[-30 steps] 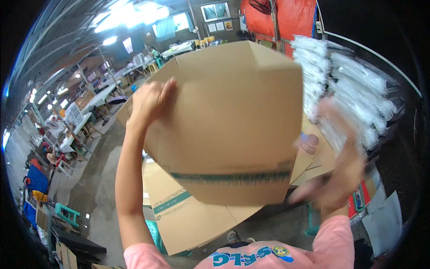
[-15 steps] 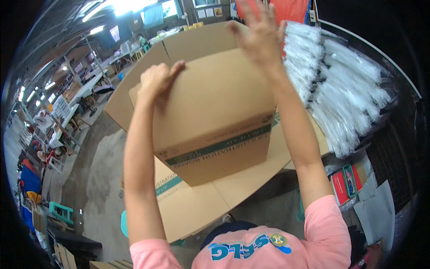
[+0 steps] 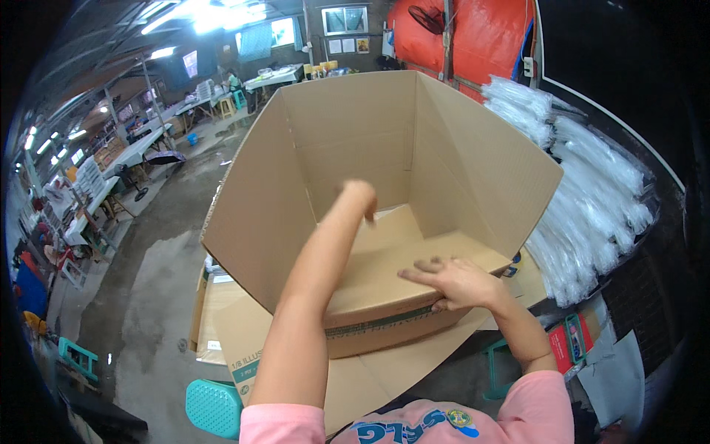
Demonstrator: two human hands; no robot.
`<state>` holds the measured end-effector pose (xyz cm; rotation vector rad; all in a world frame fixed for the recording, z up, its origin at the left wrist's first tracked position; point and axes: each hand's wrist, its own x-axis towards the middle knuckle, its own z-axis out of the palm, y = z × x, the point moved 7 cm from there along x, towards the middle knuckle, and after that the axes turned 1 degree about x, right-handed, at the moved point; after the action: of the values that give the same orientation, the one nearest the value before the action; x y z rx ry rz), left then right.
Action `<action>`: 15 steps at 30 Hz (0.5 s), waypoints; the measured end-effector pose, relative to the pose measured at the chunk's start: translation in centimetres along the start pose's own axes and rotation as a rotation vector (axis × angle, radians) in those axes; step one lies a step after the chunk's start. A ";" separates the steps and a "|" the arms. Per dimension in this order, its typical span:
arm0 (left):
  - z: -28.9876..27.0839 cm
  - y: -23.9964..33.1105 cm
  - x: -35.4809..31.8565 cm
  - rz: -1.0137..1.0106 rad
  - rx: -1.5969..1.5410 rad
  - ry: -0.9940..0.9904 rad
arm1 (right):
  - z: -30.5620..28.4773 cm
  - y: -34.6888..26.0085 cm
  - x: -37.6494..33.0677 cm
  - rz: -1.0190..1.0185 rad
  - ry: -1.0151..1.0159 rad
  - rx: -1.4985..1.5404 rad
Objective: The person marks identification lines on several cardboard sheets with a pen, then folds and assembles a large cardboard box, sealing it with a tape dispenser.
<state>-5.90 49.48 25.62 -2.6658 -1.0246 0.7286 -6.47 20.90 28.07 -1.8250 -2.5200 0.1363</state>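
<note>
Cardboard box [image 3: 403, 222] stands open before me on flat cardboard [image 3: 399, 362], its near panel [image 3: 373, 285] folded inward. My right hand [image 3: 462, 283] lies spread over that panel; my left hand [image 3: 359, 197] is inside, blurred, so I cannot tell its grip. My left forearm [image 3: 303, 311] hides some of the box. Plastic bundles [image 3: 599, 196] crowd the right; a teal stool [image 3: 213, 408] sits lower left.
</note>
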 end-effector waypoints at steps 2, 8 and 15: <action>-7.1 -4.0 -0.1 -0.121 -0.229 0.520 | 0.3 0.5 -1.1 -0.037 -0.070 -0.034; -15.8 -13.7 -1.8 -0.462 -0.259 1.001 | -0.4 0.2 -4.1 -0.101 -0.068 -0.100; -19.5 -16.7 2.2 -0.434 -0.202 0.829 | -0.2 1.2 -4.1 -0.192 -0.007 -0.017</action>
<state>-4.13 63.25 47.33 -2.3476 -1.3515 -0.5476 -4.06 17.41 28.29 -1.5782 -2.6904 0.1171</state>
